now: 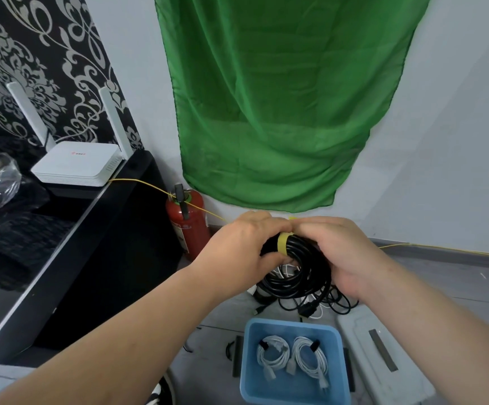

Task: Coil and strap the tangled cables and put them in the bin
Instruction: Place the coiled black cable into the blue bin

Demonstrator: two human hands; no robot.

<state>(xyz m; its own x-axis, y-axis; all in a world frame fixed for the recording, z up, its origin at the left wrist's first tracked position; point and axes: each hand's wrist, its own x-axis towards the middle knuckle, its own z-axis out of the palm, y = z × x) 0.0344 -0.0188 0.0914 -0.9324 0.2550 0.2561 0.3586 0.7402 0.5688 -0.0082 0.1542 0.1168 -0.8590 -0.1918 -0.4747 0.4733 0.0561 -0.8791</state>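
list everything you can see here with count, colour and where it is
cable coil: one, black, held up mid-view
strap: one, yellow, wrapped round the top of the cable coil
bin: one, blue, on the floor near the bottom edge
strapped cables: two, white, side by side in the bin
loose cables: a tangle, black and white, on the floor behind the bin
cabinet: one, black, left
router: one, white, on the cabinet
fire extinguisher: one, red, beside the cabinet
cloth: one, green, on the wall
left hand: grips the coil's left side
right hand: grips its right side
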